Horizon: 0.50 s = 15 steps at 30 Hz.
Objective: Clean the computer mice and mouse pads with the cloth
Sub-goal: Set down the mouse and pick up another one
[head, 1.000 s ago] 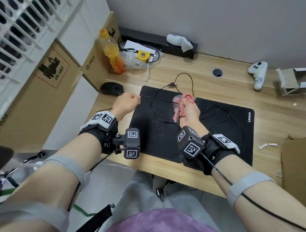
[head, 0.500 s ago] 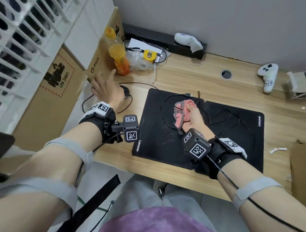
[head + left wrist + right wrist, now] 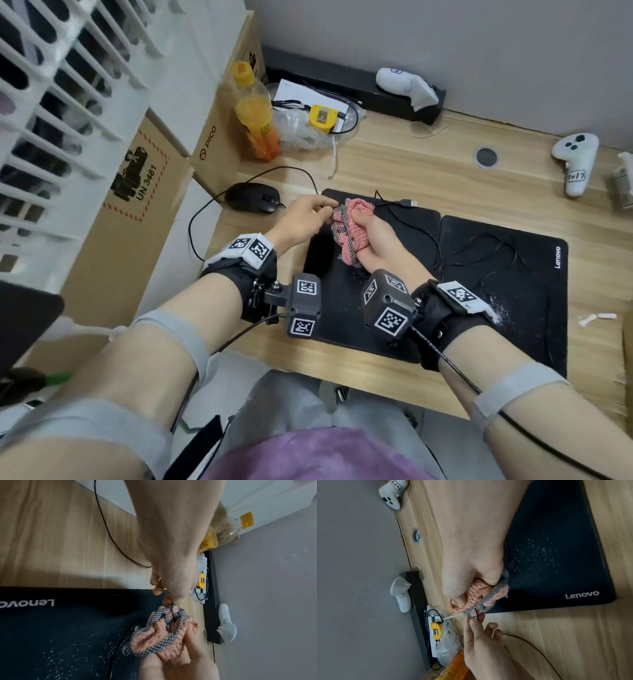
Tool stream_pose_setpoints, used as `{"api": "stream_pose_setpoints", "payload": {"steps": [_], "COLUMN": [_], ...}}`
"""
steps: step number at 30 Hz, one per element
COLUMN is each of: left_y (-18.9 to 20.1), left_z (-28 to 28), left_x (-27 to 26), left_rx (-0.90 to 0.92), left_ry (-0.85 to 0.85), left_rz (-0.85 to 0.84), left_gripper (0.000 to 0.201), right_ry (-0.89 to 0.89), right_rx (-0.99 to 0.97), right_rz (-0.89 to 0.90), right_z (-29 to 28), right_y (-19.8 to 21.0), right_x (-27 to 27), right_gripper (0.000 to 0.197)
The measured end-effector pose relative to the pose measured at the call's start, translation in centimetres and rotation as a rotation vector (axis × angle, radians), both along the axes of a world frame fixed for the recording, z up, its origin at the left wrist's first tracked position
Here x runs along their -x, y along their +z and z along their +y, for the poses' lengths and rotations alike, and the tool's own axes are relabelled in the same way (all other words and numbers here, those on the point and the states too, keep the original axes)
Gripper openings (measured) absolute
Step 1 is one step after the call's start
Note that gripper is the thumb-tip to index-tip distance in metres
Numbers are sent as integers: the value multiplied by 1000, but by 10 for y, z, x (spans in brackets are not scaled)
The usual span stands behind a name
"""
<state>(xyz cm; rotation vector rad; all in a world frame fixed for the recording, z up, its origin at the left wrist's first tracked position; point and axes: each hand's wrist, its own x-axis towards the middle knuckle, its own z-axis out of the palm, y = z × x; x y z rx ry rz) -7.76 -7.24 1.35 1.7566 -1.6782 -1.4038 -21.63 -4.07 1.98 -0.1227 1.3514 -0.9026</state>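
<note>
My right hand (image 3: 373, 236) clamps the soft pink knitted cloth (image 3: 352, 229) over the far left black mouse pad (image 3: 342, 308); my left hand (image 3: 301, 222) pinches the thin, limp black mouse cable (image 3: 172, 609), best held close.

The right mouse pad (image 3: 513, 274) reads "Lenovo"; the cardboard boxes read "UN 3481" (image 3: 130, 212) and "PICO" (image 3: 219, 150).

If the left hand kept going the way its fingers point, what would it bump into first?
Probably the pink cloth bunched in the right hand: the left hand pinches a thin black cable right at its edge.
</note>
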Motion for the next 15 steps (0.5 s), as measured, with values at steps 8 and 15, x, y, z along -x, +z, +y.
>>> {"api": "stream_pose_setpoints", "payload": {"steps": [8, 15], "left_y": [-24, -31], "left_z": [-25, -39], "left_x": [-40, -75], "left_rx": [-19, 30], "left_ry": [426, 684], "left_rz": [-156, -257], "left_gripper": [32, 42], "right_ry": [-310, -465], "right_rx": [-20, -87], "right_rz": [182, 178], "right_z": [-9, -3], "right_y": [-5, -2], "right_x": [15, 45], "right_gripper": [28, 23]}}
